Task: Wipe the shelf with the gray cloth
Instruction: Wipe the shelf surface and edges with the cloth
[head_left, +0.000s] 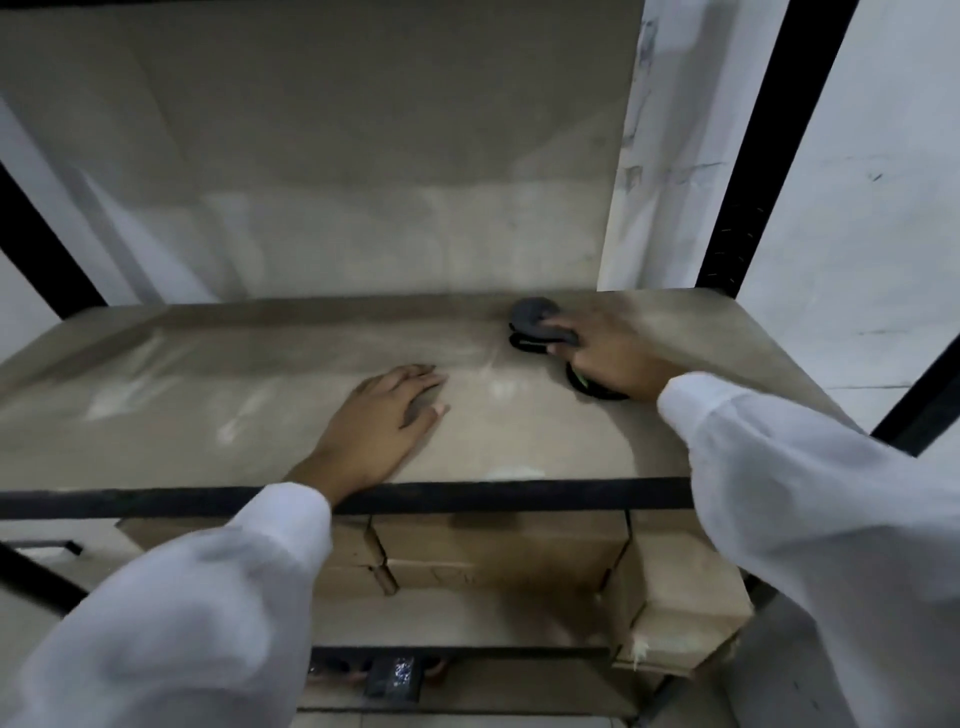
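Note:
The shelf (208, 374) is a dusty tan board with a black metal front rail, filling the middle of the head view. A dark gray cloth (535, 314) lies bunched on its back right part. My right hand (610, 353) presses down on the cloth, fingers over it, with part of the cloth showing under my wrist. Near the shelf's middle, my left hand (387, 415) rests flat on the board with fingers together and nothing in it. Both arms wear white sleeves.
Black upright posts (769, 145) frame the shelf at right and left, against a white wall. A tan back panel (337, 156) rises behind the board. Cardboard boxes (498, 551) sit on the level below the front rail.

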